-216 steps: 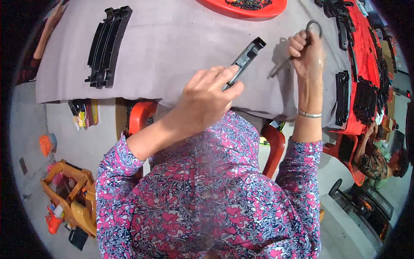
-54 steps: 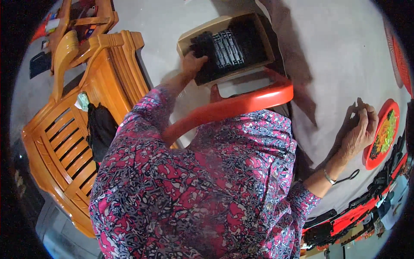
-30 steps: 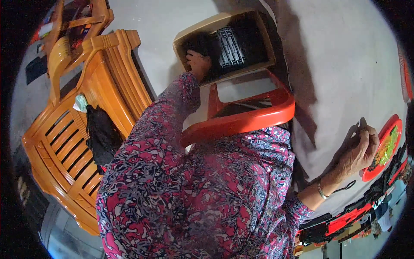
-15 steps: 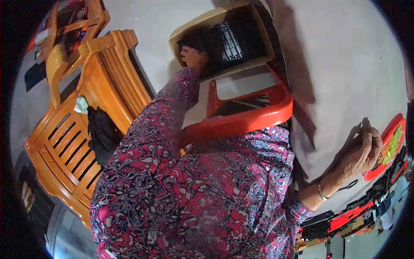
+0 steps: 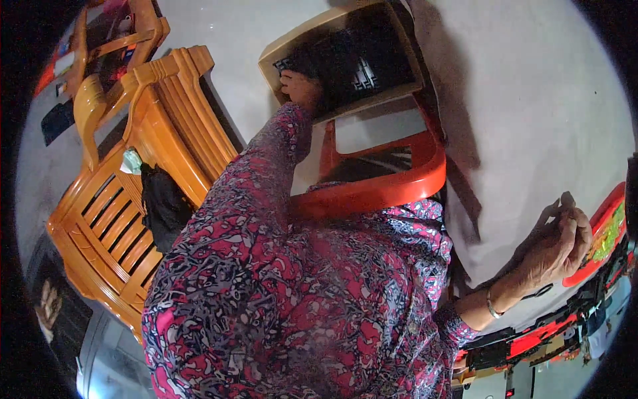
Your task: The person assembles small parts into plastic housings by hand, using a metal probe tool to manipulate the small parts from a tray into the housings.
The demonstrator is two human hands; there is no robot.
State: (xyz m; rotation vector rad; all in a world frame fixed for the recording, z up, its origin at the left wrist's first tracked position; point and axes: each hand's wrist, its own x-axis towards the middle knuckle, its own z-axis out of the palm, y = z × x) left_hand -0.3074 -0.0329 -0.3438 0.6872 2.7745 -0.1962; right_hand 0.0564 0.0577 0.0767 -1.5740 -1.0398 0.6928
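My left hand (image 5: pixel 302 90) reaches into an open cardboard box (image 5: pixel 267 70), near its left end. Its fingers are curled among glossy black pieces (image 5: pixel 363 73) with a woven-looking pattern; the dark interior hides what they grip. Over the pale tabletop, my right hand (image 5: pixel 561 243) holds its thumb and fingertips pinched together. A small dark bit shows at those tips, too small to name. Close to that hand is a red tray (image 5: pixel 618 199) with yellow-green things (image 5: pixel 608 233) in it.
A red plastic stool (image 5: pixel 399 179) stands before me, below the box. On the left, a wooden armchair (image 5: pixel 113 226) bears a black cloth item (image 5: pixel 163 203). Dark scissor-like handles (image 5: pixel 541 291) lie by my right wrist. Another person's hand (image 5: pixel 48 302) shows at far left.
The view has shifted slightly. My left hand stays in the box, and the shine on the black pieces has shrunk. My right hand keeps its pinch, slightly lower in the picture.
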